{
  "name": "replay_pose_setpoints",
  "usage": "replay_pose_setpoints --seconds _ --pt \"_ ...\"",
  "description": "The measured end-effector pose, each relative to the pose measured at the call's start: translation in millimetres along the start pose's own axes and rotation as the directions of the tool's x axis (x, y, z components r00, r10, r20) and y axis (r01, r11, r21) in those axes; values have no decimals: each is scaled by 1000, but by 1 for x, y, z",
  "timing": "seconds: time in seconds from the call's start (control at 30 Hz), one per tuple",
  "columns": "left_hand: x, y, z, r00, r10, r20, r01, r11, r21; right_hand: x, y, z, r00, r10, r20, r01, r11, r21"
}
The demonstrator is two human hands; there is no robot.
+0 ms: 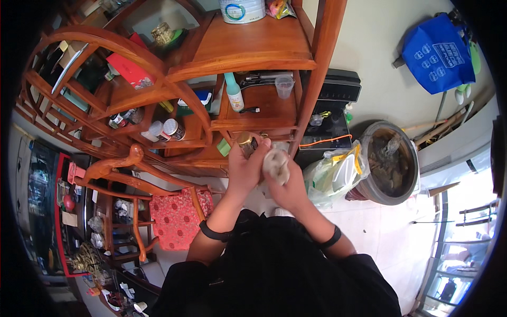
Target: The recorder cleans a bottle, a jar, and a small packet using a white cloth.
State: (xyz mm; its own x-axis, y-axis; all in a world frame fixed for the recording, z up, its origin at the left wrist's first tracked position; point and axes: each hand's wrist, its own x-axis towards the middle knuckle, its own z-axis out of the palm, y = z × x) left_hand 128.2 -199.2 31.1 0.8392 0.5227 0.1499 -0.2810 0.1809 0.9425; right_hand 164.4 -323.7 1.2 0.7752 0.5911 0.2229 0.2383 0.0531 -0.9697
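Observation:
Both hands are together in front of the wooden display shelf [253,65]. My left hand [246,168] is closed around a small jar with a gold-coloured lid [244,139]; its lower part is hidden by the fingers. A crumpled, greyish-white cloth [277,165] is bunched in my right hand [289,186], close beside the left thumb. Just beyond the hands, a green piece of paper or card [223,147] lies on a lower shelf. Above it on the shelf are a teal-capped bottle [234,95], a short black cable [250,110] and a clear plastic cup [284,87].
A carved wooden chair with a red patterned cushion [176,220] stands at the left. At the right are a plastic bag [326,184] and a large round dark vessel [372,158]. A blue bag [437,55] hangs on the wall. Lidded containers [173,128] stand on the left shelf.

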Motion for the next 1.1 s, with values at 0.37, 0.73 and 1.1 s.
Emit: replay_pose_setpoints --seconds 0.37,0.73,1.1 --pt "8 25 7 979 -101 -176 80 990 -120 -7 -2 -19 814 -487 318 581 678 -450" --pt "20 17 -8 959 -132 250 136 991 2 -2 15 -13 965 -89 245 130 979 -156" --pt "-9 -2 -13 886 -163 435 169 985 27 -9 -9 -17 980 -197 29 198 979 -53"
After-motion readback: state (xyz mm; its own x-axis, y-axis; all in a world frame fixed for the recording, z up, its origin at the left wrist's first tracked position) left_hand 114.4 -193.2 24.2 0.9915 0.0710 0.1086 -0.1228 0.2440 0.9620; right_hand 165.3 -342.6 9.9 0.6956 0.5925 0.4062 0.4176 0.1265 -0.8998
